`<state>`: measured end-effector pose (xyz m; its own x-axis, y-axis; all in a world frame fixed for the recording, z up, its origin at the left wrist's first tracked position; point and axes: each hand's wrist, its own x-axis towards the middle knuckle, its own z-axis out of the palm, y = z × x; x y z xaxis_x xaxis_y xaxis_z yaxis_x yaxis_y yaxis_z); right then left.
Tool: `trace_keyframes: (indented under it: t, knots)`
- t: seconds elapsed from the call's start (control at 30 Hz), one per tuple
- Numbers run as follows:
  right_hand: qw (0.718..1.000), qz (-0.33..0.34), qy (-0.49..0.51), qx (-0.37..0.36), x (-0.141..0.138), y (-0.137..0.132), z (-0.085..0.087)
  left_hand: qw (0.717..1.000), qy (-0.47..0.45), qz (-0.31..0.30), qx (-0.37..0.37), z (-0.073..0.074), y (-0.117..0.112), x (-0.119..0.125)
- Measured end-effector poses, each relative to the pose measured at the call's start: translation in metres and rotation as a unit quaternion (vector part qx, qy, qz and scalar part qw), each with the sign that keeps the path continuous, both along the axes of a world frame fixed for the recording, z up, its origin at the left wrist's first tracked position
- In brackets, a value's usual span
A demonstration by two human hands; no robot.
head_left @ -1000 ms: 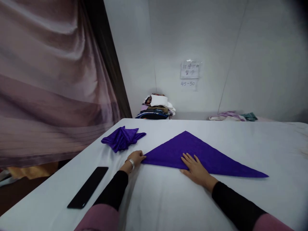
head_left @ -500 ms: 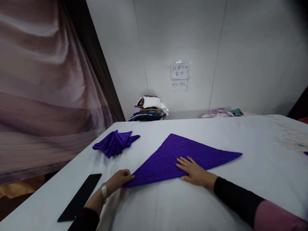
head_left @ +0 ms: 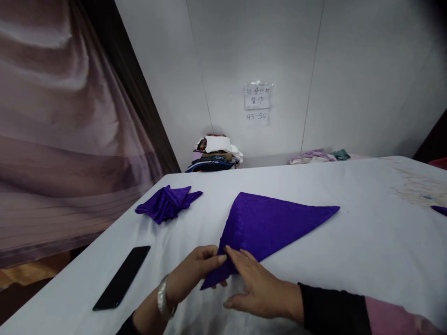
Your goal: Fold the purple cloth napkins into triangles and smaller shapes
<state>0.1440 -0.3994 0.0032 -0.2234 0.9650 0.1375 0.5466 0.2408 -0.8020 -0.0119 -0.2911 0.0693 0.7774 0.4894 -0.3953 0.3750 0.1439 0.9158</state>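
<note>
A purple cloth napkin point(head_left: 275, 222), folded into a triangle, lies on the white-covered table with one long point toward the right. My left hand point(head_left: 195, 270), a silver bracelet at its wrist, pinches the napkin's near left part between thumb and fingers; a small tip sticks out below. Beside it, my right hand point(head_left: 256, 286) is open, its fingertips touching the napkin near the left thumb and its own thumb apart. What lies under the right fingertips is hidden.
A second purple napkin point(head_left: 167, 202), folded into a pleated shape, rests at the far left. A black phone-like slab point(head_left: 122, 278) lies nearer. Folded clothes point(head_left: 214, 153) are stacked beyond the table, below a handwritten sign point(head_left: 257, 102) on the wall.
My left hand has moved right, lifting and folding the napkin's left corner inward. My right hand has slid left and nearer to meet it. The view has shifted slightly.
</note>
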Motion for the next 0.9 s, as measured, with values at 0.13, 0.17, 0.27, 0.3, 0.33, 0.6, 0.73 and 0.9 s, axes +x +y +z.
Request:
trace_keyframes:
  t: [0.13,0.17,0.27,0.3,0.33,0.6,0.73,0.9]
  knots:
    - [0.976,-0.115,0.183,0.0,-0.017,0.009,0.003,0.998,-0.063,0.006,-0.003,0.005,-0.008,0.027]
    - [0.968,-0.129,0.217,0.004,-0.017,0.012,0.004,0.997,-0.072,0.012,-0.001,0.006,-0.009,0.032]
    - [0.955,-0.141,0.259,0.044,-0.012,0.018,0.007,0.995,-0.088,0.037,0.014,0.01,-0.008,0.044]
    - [0.951,-0.141,0.269,0.059,-0.01,0.019,0.009,0.995,-0.091,0.042,0.025,0.011,-0.007,0.047]
    - [0.947,-0.138,0.283,0.067,-0.008,0.02,0.01,0.994,-0.093,0.044,0.039,0.012,-0.007,0.048]
    - [0.925,-0.045,0.374,-0.04,0.002,0.008,0.016,0.989,-0.042,-0.009,0.138,0.026,0.003,0.035]
    - [0.899,-0.052,0.401,-0.17,0.005,-0.003,0.011,0.977,-0.046,0.031,0.206,0.02,0.021,0.032]
    - [0.912,-0.04,0.355,-0.202,0.018,-0.016,0.019,0.983,-0.036,-0.025,0.178,-0.008,0.038,0.045]
